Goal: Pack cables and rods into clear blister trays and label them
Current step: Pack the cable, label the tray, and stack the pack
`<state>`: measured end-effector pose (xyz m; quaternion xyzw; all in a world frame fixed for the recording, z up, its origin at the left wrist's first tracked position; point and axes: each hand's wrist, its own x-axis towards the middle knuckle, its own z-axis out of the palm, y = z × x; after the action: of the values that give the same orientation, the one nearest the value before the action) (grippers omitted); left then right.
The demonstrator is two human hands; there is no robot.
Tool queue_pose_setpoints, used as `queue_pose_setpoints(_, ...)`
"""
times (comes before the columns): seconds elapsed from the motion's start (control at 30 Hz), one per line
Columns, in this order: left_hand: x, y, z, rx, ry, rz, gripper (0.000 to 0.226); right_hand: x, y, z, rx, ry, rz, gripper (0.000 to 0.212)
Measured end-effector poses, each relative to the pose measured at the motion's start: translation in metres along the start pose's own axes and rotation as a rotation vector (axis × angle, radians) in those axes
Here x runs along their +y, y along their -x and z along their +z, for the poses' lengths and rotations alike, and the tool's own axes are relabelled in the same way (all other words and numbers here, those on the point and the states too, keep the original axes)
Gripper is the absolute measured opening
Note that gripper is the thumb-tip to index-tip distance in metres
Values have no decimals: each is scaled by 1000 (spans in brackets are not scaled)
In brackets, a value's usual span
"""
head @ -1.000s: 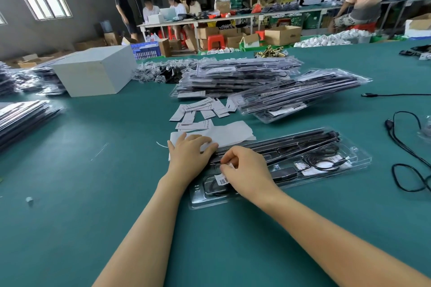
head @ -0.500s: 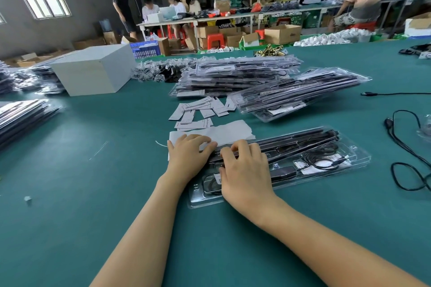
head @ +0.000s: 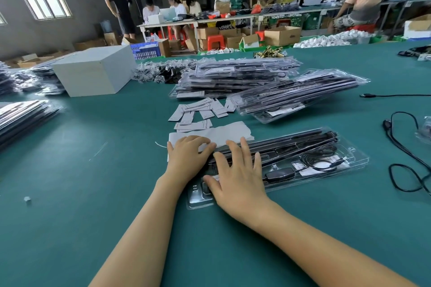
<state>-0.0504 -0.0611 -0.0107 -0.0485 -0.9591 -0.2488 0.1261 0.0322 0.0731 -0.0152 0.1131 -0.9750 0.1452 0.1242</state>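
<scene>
A clear blister tray lies in front of me on the green table, holding black rods, a coiled black cable and a small black module. My right hand lies flat on the tray's left part with fingers spread, pressing down; a white label edge shows at my thumb. My left hand rests at the tray's left end, fingers curled over a white backing sheet.
Loose white labels lie beyond the sheet. Two stacks of filled trays sit farther back. A white box stands at left, more tray stacks at far left. Loose black cables lie at right. People work at distant tables.
My right hand went from pinching a label at the tray's left end to lying flat with spread fingers, pressing on the tray. The left hand stayed put.
</scene>
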Motion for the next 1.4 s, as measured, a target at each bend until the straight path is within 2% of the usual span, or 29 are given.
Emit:
queue_pose_setpoints(0.17,-1,-1,0,-2,-15,6,29,17,-11,-13,-62,-17,120,82)
queue_pose_setpoints(0.33,-2,-1,-1,-8,-23,19,30,56,-21,-36,-274,51,215,101)
queue_pose_setpoints(0.43,-2,-1,-1,-26,-21,14,31,78,-24,-48,-260,41,294,91)
queue_pose_setpoints(0.57,-2,0,-2,-31,-17,10,31,96,-28,-68,-264,-11,303,70)
queue_pose_setpoints(0.63,-2,0,-2,-34,-13,6,30,109,-29,-82,-166,-76,335,58)
queue_pose_setpoints(0.73,-2,1,-2,-28,-6,3,30,142,-28,-101,28,-101,517,47)
queue_pose_setpoints(0.83,-2,1,-2,-29,-10,-1,29,183,-17,-103,70,-80,723,46)
queue_pose_setpoints(0.9,-1,2,-2,-21,-8,-2,27,201,-9,-99,111,-101,788,40)
queue_pose_setpoints(1.0,-1,1,-2,-14,-9,-12,26,213,-9,-101,44,-128,811,56)
queue_pose_setpoints(1.1,-2,2,-2,-19,-6,-13,26,215,-11,-109,-55,-274,825,61)
queue_pose_setpoints(1.2,-1,2,-2,-16,2,-14,26,220,-8,-113,-57,-393,867,57)
queue_pose_setpoints(1.33,0,2,-2,-18,-2,-13,27,221,-7,-112,-122,-334,846,54)
queue_pose_setpoints(1.4,0,2,-2,-16,-1,-12,26,222,-9,-110,-115,-328,848,44)
